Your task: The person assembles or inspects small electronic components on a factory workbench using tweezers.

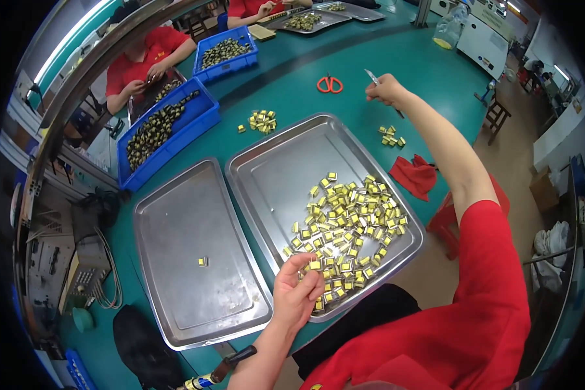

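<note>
My left hand pinches a small yellow-taped transformer between thumb and fingers, over the near edge of the right metal tray. Below and beyond it, a heap of similar transformers covers much of that tray's right and near part. My right arm reaches far out to the right. There my right hand is closed round a slim craft knife, its pale tip pointing up and left above the green table. In the left metal tray lies a single transformer.
Orange-handled scissors lie left of my right hand. Small transformer clusters and a red cloth rest beyond and beside the trays. Blue bins of dark parts stand far left, near co-workers in red. A dark-handled tool lies near my left forearm.
</note>
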`<state>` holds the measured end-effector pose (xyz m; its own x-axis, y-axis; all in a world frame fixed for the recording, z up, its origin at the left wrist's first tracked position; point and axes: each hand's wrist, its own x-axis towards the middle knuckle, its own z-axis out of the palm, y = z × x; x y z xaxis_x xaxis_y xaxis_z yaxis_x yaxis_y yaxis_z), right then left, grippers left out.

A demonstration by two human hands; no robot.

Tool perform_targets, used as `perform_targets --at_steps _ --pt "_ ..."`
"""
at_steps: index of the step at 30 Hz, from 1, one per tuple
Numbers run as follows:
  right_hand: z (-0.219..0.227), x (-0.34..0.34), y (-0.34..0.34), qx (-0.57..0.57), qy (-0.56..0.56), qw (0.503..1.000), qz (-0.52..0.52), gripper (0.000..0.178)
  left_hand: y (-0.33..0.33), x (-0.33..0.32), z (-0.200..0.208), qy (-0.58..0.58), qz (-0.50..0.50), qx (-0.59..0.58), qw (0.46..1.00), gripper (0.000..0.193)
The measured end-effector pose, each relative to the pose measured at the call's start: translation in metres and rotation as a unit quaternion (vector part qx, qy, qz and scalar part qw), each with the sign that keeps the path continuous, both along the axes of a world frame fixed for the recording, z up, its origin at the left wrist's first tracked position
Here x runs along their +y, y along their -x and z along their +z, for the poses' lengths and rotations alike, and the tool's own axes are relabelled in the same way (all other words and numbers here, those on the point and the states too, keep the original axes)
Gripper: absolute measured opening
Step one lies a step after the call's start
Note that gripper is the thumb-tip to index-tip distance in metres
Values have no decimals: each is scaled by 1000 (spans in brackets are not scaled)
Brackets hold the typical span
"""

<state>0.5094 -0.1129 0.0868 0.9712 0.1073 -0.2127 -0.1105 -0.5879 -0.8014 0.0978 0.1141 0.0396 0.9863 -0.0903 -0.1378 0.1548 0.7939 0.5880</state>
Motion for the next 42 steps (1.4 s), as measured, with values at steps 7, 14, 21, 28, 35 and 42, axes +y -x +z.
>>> perform_targets --at_steps 7,14,21,28,35,42 --pt "-33 46 -57 -175 200 964 8 37 0 2 1 24 4 27 999 25" --pt "-27 85 -71 -138 339 930 -30 59 1 2 3 81 -12 65 995 25" --pt "-16 72 -53 80 99 989 69 37 3 7 0 77 -4 70 995 24" --pt "2 101 -119 -67 -193 973 -107 42 -5 4 0 106 -16 71 992 25" --pt "-8 150 -109 -86 -166 982 4 18 -3 1 6 87 4 78 993 25" --pt "15 101 -12 -45 -57 988 137 11 1 1 -6 61 13 44 997 20"
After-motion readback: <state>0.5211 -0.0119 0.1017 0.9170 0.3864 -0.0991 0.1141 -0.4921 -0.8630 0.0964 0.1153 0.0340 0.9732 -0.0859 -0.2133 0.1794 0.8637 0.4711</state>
